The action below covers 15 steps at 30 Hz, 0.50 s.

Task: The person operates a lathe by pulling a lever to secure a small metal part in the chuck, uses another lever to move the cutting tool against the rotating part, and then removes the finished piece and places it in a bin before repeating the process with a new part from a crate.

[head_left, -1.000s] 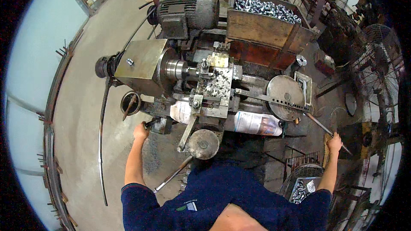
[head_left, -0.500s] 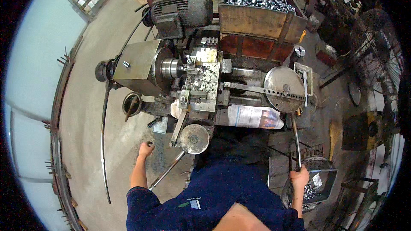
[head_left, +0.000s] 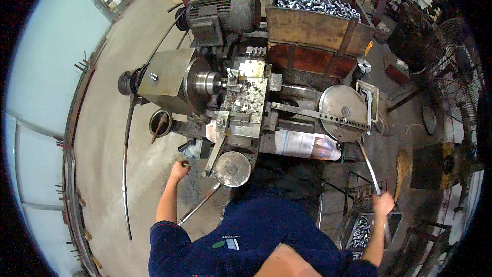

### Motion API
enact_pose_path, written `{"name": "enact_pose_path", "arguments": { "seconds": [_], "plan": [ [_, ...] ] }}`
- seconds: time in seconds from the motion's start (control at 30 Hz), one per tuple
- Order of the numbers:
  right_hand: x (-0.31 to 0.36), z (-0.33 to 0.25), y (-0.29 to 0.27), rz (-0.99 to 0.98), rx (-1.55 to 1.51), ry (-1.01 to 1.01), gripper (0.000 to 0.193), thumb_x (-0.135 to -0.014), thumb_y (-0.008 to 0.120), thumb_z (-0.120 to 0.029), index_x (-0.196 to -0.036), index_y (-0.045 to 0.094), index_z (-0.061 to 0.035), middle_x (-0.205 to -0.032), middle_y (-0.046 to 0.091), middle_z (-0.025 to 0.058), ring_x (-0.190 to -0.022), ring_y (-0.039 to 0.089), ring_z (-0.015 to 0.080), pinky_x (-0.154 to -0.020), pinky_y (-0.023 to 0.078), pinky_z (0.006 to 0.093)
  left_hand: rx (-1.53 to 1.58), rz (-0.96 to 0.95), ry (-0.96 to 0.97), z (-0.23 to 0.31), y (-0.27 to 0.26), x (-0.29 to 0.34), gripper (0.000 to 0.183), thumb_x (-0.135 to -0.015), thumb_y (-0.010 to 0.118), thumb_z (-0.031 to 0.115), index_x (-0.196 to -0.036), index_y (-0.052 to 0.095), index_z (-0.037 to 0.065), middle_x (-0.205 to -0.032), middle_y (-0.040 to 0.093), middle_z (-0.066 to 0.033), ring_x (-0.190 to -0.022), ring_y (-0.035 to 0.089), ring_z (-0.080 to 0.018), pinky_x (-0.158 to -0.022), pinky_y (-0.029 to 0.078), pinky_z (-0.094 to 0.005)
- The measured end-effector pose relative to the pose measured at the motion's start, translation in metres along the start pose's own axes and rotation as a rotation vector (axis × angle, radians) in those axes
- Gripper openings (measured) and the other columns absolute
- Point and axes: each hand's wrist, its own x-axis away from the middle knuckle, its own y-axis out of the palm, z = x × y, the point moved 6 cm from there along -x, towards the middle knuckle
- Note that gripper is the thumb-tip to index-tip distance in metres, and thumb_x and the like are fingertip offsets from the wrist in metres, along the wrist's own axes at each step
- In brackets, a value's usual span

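Observation:
My right hand (head_left: 383, 204) is closed round the lower end of a long metal lever (head_left: 369, 168), which runs up to a large round disc (head_left: 342, 109) on the right of a small lathe. My left hand (head_left: 179, 169) hovers beside the lathe's near left side with its fingers curled in. Whatever it may hold is too small and dark to make out. Close to that hand are a smaller disc (head_left: 232, 169) and its lever rod (head_left: 200, 202), which I am not touching. The lathe's chuck (head_left: 206, 82) faces the chip-covered tool slide (head_left: 246, 95).
A large bin (head_left: 312, 26) of small metal parts stands behind the lathe. A crate (head_left: 361, 231) of similar parts sits low by my right arm. Also around me are a motor (head_left: 224, 14), a dark pot (head_left: 161, 122), a newspaper (head_left: 302, 144) and a fan (head_left: 456, 66).
My right hand has swung the lever's lower end to the right and slightly up. My left hand has moved a little up and right, still curled.

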Motion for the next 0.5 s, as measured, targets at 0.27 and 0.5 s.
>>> {"name": "enact_pose_path", "arguments": {
  "seconds": [0.27, 0.5],
  "plan": [
    [-0.136, -0.035, -0.047, 0.284, 0.098, 0.241, 0.047, -0.071, 0.056, -0.029, -0.114, 0.053, -0.0099, -0.112, 0.054, 0.0135, -0.110, 0.047, 0.0324, -0.090, 0.036, 0.0480, -0.271, 0.348, 0.388, 0.007, -0.029, -0.070, 0.032, -0.076, 0.061, 0.025, -0.100, 0.059, 0.004, -0.082, 0.063, -0.0188, -0.076, 0.062, -0.0322, -0.066, 0.049, -0.0407],
    [-0.030, -0.115, -0.055, 0.291, -0.571, -0.153, 0.057, -0.061, 0.060, -0.009, -0.117, 0.053, -0.0038, -0.106, 0.058, 0.0189, -0.097, 0.056, 0.0307, -0.079, 0.045, 0.0374, -0.602, 0.451, 0.209, 0.064, -0.051, -0.045, 0.037, -0.080, 0.056, 0.039, -0.100, 0.055, 0.009, -0.092, 0.062, -0.0178, -0.085, 0.059, -0.0355, -0.070, 0.047, -0.0451]
  ]
}}
